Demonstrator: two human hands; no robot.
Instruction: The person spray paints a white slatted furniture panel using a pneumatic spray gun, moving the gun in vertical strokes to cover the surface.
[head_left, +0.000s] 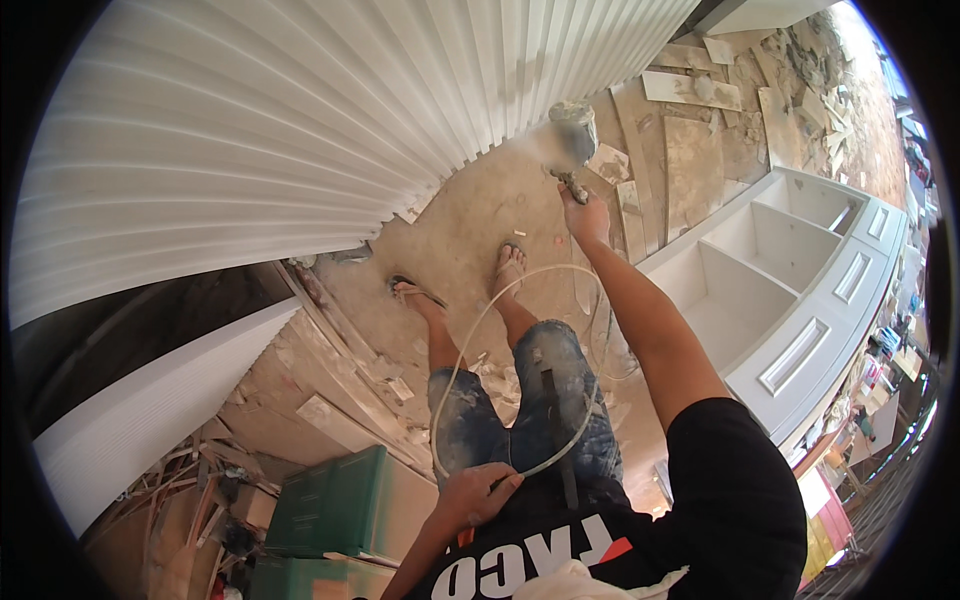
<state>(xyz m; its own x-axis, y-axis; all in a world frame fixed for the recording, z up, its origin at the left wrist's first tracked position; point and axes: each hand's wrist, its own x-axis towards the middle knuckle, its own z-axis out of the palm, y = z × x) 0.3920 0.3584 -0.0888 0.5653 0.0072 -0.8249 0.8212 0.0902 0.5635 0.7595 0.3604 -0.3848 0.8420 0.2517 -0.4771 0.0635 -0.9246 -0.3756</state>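
My right hand [588, 217] reaches forward with its fingers wrapped round the grip of a spray gun [573, 187]. The gun's pale, paint-crusted cup [574, 116] is beyond the hand, near the lower edge of a white ribbed panel [330, 120]. A blurred greyish patch, perhaps mist, covers part of the cup. At my waist, my left hand [480, 494] is closed on a thin pale hose [463, 352]. The hose makes a wide loop over my legs and passes behind my right forearm. Its join to the gun is hidden.
A white cabinet unit [735, 335] with open compartments and drawer fronts stands to my right. Wood scraps and boards [690, 165] litter the ground ahead. Green boxes [325, 505] and a pale panel [165, 410] are at lower left. My sandalled feet stand on dusty floor [455, 235].
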